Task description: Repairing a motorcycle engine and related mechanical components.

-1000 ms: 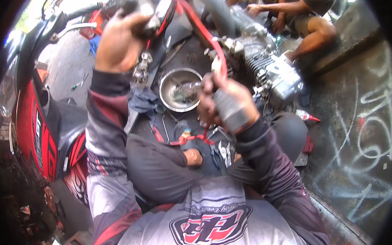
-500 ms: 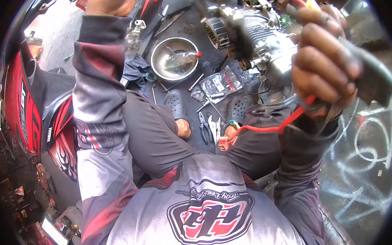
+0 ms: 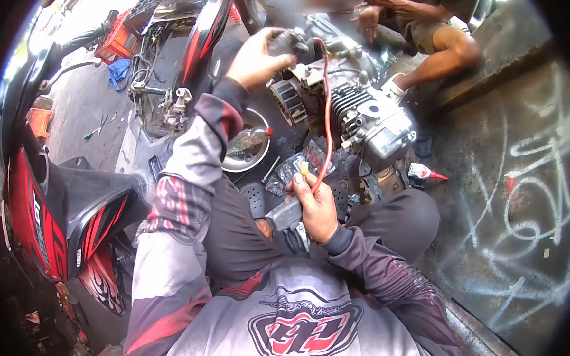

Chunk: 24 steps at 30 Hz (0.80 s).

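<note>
My left hand (image 3: 256, 60) is closed round a black part (image 3: 287, 42) just above the left end of the metal engine (image 3: 375, 118). A red cable (image 3: 327, 98) runs from beside that part down to my right hand (image 3: 315, 208), lying in front of the engine's finned side. My right hand grips the cable with a small yellow connector (image 3: 303, 170) above my thumb and a dark rubber-like piece (image 3: 280, 213) against my fingers. Below my left sleeve sits a steel bowl (image 3: 252, 160) with a plastic bottle in it, partly hidden by my arm.
A red-and-black motorcycle body (image 3: 74, 215) stands left, a stripped frame (image 3: 154, 88) behind it. Red crates (image 3: 113, 39) are further back. Another person (image 3: 439, 47) sits upper right. A red-nozzled white tube (image 3: 423, 172), plastic bags (image 3: 294, 168) and my crossed legs (image 3: 397, 227) are below the engine.
My left hand has moved rightward to above the engine. My right hand has come down and leftward to above my lap, and the red cable now hangs stretched between my hands.
</note>
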Each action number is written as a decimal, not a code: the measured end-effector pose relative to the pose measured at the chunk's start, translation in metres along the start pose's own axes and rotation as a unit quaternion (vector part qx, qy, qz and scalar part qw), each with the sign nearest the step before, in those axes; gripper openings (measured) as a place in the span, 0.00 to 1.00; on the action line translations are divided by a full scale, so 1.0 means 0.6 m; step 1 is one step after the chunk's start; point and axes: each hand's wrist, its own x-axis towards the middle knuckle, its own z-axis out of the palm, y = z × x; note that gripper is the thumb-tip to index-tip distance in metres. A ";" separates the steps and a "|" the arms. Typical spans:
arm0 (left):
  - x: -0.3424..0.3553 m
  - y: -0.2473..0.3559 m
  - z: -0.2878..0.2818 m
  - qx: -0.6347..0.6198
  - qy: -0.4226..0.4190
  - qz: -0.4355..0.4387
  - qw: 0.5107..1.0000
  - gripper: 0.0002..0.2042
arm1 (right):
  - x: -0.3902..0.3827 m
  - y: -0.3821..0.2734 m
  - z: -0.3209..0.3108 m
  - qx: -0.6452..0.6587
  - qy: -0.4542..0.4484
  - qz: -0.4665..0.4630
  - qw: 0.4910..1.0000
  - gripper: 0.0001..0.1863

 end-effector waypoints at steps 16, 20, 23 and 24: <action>0.110 -0.139 0.066 -0.082 -0.071 -0.047 0.993 0.25 | 0.056 -0.099 -0.003 0.063 0.063 -0.089 0.992 0.15; 0.118 -0.122 0.081 0.005 -0.142 -0.079 0.987 0.23 | 0.064 -0.104 -0.011 0.078 0.074 -0.067 0.992 0.14; 0.117 -0.130 0.079 -0.010 -0.143 -0.100 0.985 0.23 | 0.070 -0.101 -0.014 0.060 0.077 -0.080 0.992 0.14; 0.118 -0.134 0.079 -0.012 -0.141 -0.099 0.985 0.23 | 0.072 -0.101 -0.014 0.047 0.078 -0.088 0.992 0.15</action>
